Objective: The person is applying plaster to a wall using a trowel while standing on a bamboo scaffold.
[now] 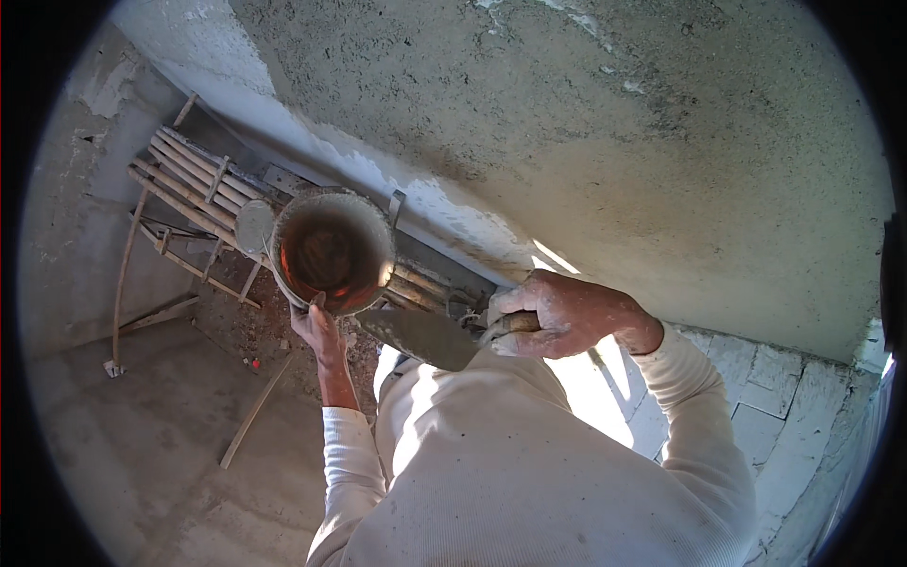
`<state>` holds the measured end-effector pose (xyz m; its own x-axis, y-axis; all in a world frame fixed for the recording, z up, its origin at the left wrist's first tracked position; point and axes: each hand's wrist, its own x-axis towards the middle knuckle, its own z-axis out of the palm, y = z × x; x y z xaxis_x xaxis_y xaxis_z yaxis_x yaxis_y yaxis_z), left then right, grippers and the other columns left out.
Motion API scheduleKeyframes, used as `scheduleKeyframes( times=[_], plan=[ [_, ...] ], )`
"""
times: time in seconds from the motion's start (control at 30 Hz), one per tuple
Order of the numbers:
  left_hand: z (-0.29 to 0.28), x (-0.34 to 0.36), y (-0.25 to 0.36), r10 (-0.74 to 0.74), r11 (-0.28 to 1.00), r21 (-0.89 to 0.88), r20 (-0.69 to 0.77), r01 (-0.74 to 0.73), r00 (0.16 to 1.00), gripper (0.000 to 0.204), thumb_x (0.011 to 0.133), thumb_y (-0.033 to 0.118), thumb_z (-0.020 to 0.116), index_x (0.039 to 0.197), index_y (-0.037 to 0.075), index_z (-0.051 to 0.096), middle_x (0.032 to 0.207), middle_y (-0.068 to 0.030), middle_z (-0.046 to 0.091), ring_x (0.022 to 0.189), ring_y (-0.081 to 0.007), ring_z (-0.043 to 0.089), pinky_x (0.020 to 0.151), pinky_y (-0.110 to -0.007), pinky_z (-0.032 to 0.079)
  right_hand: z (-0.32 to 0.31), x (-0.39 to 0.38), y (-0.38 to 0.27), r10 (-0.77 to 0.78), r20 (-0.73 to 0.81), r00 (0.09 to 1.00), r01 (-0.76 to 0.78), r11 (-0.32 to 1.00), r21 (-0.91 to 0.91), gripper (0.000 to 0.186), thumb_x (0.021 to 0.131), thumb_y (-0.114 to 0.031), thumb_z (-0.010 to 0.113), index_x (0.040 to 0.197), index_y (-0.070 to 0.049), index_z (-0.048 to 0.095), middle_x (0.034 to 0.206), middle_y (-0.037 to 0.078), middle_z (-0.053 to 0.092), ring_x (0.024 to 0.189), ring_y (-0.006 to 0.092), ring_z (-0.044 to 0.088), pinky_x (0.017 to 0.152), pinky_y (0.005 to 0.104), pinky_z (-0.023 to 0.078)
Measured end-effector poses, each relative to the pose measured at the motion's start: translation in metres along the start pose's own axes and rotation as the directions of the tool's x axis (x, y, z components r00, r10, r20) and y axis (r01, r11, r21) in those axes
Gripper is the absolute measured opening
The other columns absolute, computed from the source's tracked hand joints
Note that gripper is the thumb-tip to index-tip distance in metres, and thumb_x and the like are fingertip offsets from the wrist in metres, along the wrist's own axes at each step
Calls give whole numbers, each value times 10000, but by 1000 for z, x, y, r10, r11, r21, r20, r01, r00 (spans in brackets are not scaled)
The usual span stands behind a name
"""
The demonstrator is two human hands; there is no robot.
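My left hand (323, 340) is closed on the near rim of a round, mortar-crusted bucket (326, 210), with the thumb over the edge. The bucket is tilted, so its reddish inside shows; a dark patch of material lies at the bottom. To the right of it, my right hand (581, 317) wraps around the handle of a trowel (425, 338). The grey blade points left, in front of my body and just below the bucket's rim. Grey mortar dust marks my right knuckles.
A wall with rough grey plaster (605, 142) rises ahead and to the right. Behind the bucket stands a scaffold of wooden poles (194, 180), with a round grey lid-like thing (253, 227) beside the bucket. A loose stick (255, 411) lies on the floor (123, 444). White blocks (765, 387) lie at right.
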<state>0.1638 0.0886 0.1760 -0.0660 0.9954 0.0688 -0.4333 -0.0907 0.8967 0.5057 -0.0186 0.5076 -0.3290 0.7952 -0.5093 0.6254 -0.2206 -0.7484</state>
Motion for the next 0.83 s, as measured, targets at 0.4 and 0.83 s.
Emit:
scheduleKeyframes(
  times=[0.4,0.83],
  plan=[
    [-65,-80,42,-282,822,222,-642,525,713,497,799,-87,598,1284,12,645,1213,-77,683,1022,-202,664,887,-322,544,-93,-106,44,121,-776,619,237,913,332,198,957,-153,659,1044,20,702,693,63,622,531,99,538,451,246,429],
    [-68,-73,-42,-269,639,180,-858,748,437,306,738,149,708,989,-18,660,951,-239,709,923,-375,704,846,-446,550,133,44,291,738,-185,649,-559,627,543,259,922,-255,718,932,0,676,594,80,582,426,195,542,410,322,433]
  ],
)
